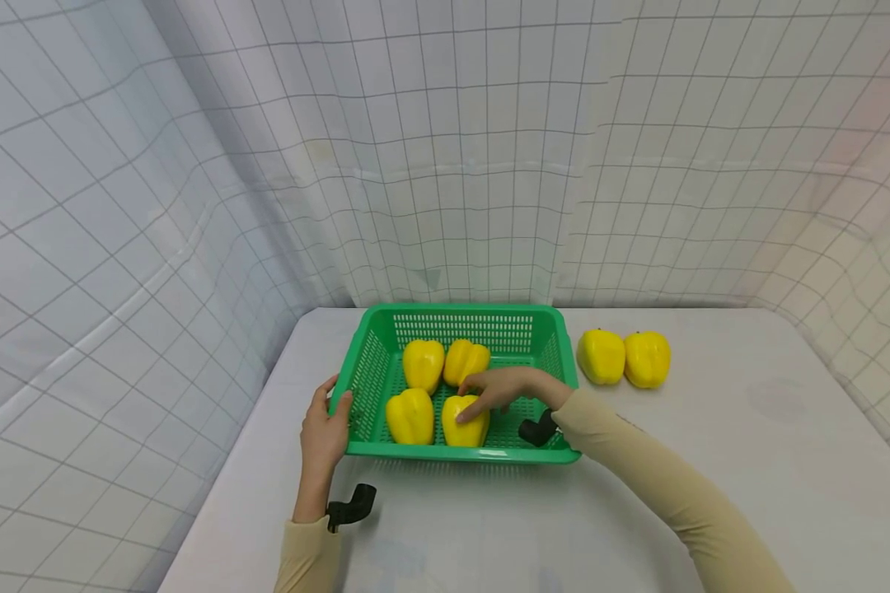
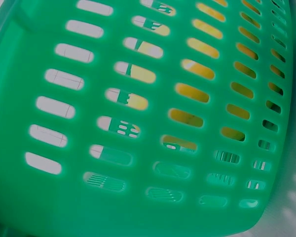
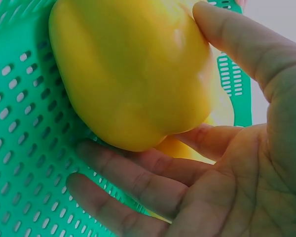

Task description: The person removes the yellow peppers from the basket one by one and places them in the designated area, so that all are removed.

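A green plastic basket (image 1: 460, 453) with slotted walls stands on the table, several yellow bell peppers inside it. My left hand (image 1: 324, 432) grips its left rim, thumb over the top and fingers outside. In the left wrist view the basket's slotted wall (image 2: 153, 158) fills the picture, with yellow showing through the slots. Inside the basket, my right hand (image 1: 500, 389) holds the front right bell pepper (image 1: 460, 428) between thumb and fingers. The right wrist view shows the thumb (image 3: 227, 29) against this pepper (image 3: 133, 74), while the lower fingers are spread loosely below it.
Beside the first pepper in the front row is another pepper (image 1: 410, 417); two more peppers (image 1: 423, 364) lie behind. Outside the basket, two yellow bell peppers (image 1: 601, 357) sit together to its right. A white gridded curtain (image 1: 475, 206) hangs behind the white table (image 1: 489, 527).
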`<state>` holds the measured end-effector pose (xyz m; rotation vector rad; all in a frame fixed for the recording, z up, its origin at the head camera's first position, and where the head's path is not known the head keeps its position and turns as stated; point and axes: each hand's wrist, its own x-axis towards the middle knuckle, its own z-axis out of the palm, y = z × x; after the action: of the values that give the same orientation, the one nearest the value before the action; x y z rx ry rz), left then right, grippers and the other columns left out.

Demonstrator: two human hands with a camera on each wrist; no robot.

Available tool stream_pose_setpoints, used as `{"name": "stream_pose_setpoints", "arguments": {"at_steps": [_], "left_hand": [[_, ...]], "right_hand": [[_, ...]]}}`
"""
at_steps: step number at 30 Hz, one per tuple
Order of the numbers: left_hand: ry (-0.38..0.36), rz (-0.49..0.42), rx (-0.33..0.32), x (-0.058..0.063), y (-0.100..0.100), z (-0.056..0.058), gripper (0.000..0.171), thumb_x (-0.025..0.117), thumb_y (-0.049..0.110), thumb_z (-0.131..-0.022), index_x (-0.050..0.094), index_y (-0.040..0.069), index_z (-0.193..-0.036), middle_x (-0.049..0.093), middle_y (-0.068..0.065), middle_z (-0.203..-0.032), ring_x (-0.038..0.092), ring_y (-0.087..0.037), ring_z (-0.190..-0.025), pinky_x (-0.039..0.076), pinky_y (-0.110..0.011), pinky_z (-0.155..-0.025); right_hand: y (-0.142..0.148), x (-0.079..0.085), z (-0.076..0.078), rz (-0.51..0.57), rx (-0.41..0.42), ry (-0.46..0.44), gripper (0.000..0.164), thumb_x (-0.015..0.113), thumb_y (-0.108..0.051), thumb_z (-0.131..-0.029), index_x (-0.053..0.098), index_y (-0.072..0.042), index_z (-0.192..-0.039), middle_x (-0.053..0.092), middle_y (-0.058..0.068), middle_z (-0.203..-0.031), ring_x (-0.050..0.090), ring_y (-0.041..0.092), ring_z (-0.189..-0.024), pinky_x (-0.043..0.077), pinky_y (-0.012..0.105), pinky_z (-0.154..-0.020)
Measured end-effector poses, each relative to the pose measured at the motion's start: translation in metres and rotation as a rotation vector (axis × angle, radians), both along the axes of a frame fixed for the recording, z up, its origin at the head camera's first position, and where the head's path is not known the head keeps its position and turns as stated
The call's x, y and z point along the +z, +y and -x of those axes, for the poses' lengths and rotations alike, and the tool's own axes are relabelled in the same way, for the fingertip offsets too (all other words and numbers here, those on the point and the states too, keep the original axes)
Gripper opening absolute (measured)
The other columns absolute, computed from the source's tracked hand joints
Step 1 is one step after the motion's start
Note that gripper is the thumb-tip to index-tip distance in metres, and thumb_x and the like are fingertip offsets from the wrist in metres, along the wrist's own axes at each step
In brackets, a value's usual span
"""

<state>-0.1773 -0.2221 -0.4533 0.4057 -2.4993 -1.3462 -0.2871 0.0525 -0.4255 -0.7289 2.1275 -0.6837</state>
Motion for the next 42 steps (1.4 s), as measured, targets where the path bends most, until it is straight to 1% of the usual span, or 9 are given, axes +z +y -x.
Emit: {"name": "stream_pose_setpoints", "arguments": {"at_steps": [10,16,23,26,29,34,38,42], "left_hand": [[0.016,0.0,-0.001,-0.001,0.0,0.001,0.049,0.046,0.027,-0.101,0.039,0.003,-0.143,0.058,-0.028,-0.116,0.059,-0.038,-0.092,0.045,-0.049,-0.073],[0.015,0.001,0.001,-0.002,0.0,0.0,0.048,0.046,0.027,-0.101,0.039,0.003,-0.143,0.058,-0.028,-0.115,0.059,-0.038,-0.091,0.045,-0.049,-0.073],[0.007,0.01,0.001,-0.002,0.0,-0.001,0.049,0.045,0.028,-0.102,0.039,0.002,-0.143,0.058,-0.028,-0.115,0.059,-0.037,-0.091,0.045,-0.047,-0.072],[0.009,0.009,0.003,-0.001,0.0,0.0,0.048,0.046,0.027,-0.102,0.039,0.003,-0.143,0.059,-0.028,-0.113,0.06,-0.037,-0.09,0.045,-0.046,-0.071],[0.017,0.007,0.004,-0.001,0.0,0.0,0.048,0.046,0.026,-0.101,0.04,0.002,-0.142,0.059,-0.028,-0.113,0.06,-0.037,-0.089,0.045,-0.044,-0.069],[0.024,0.007,0.002,0.0,-0.001,0.0,0.048,0.046,0.025,-0.101,0.04,0.001,-0.142,0.059,-0.029,-0.114,0.06,-0.038,-0.089,0.046,-0.043,-0.067],[0.028,0.008,0.002,-0.001,-0.001,0.0,0.047,0.046,0.025,-0.101,0.04,0.001,-0.142,0.059,-0.029,-0.114,0.061,-0.038,-0.089,0.046,-0.044,-0.068],[0.032,0.006,0.004,-0.002,-0.001,0.002,0.047,0.047,0.024,-0.101,0.04,0.002,-0.142,0.059,-0.028,-0.116,0.061,-0.038,-0.089,0.046,-0.046,-0.07]], "right_hand": [[0.001,0.002,-0.001,0.007,-0.007,0.01,0.057,0.069,-0.045,-0.085,0.051,-0.013,-0.128,0.049,0.005,-0.128,0.052,0.016,-0.1,0.049,0.038,-0.079],[0.003,0.001,-0.002,0.024,-0.035,0.012,0.061,0.07,-0.046,-0.083,0.051,-0.011,-0.129,0.048,0.006,-0.13,0.052,0.015,-0.101,0.049,0.037,-0.079],[0.007,0.002,0.0,0.075,-0.077,-0.016,0.066,0.072,-0.047,-0.081,0.049,-0.008,-0.13,0.05,0.005,-0.125,0.054,0.017,-0.097,0.049,0.036,-0.078],[0.009,0.005,0.0,0.093,-0.093,-0.021,0.067,0.073,-0.047,-0.08,0.049,-0.008,-0.13,0.05,0.005,-0.122,0.054,0.018,-0.096,0.049,0.038,-0.079],[0.011,0.008,-0.001,0.109,-0.104,-0.007,0.067,0.073,-0.047,-0.079,0.049,-0.009,-0.129,0.05,0.006,-0.123,0.055,0.019,-0.095,0.049,0.039,-0.079],[0.014,0.014,-0.003,0.145,-0.137,0.036,0.065,0.074,-0.047,-0.078,0.051,-0.011,-0.127,0.049,0.009,-0.129,0.056,0.018,-0.094,0.05,0.035,-0.077],[0.016,0.017,-0.004,0.188,-0.169,0.049,0.063,0.075,-0.046,-0.078,0.052,-0.012,-0.125,0.05,0.01,-0.128,0.056,0.019,-0.095,0.049,0.036,-0.078],[0.019,0.017,-0.005,0.205,-0.194,0.074,0.062,0.075,-0.047,-0.077,0.053,-0.014,-0.124,0.05,0.009,-0.127,0.054,0.02,-0.1,0.047,0.036,-0.081]]}}
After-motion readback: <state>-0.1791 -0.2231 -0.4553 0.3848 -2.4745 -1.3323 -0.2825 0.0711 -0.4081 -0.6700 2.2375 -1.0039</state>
